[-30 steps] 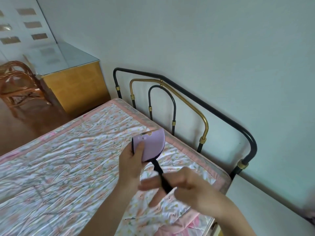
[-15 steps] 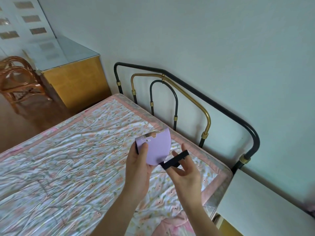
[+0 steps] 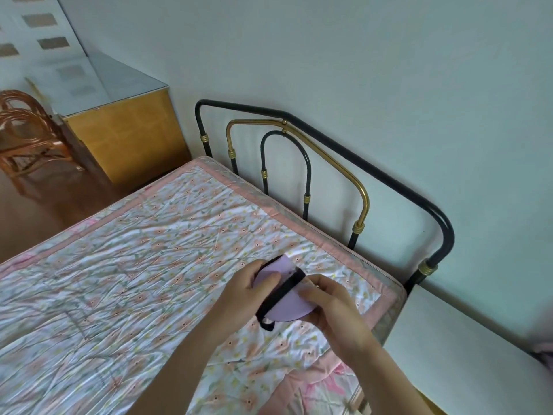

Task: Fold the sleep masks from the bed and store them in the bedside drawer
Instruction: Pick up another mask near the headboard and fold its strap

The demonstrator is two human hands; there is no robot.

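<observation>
Both your hands grip the folded lilac sleep mask (image 3: 284, 304) — left hand (image 3: 251, 290) pinching its near edge, right hand (image 3: 332, 307) curled round the far side, black strap (image 3: 279, 295) crossing between them — held just above the bed (image 3: 143, 265) near the headboard (image 3: 329, 163).

Lilac sleep mask (image 3: 285, 307) with black strap (image 3: 281, 292) — centre frame. Pink-bordered floral bedspread (image 3: 134, 265) beneath; black-and-brass headboard (image 3: 359, 187), yellow-wood cabinet (image 3: 125, 139) upper left.

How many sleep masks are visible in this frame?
1: a lilac sleep mask with a black strap, held above the bed by the left hand and right hand. Others may lie outside view.
</observation>
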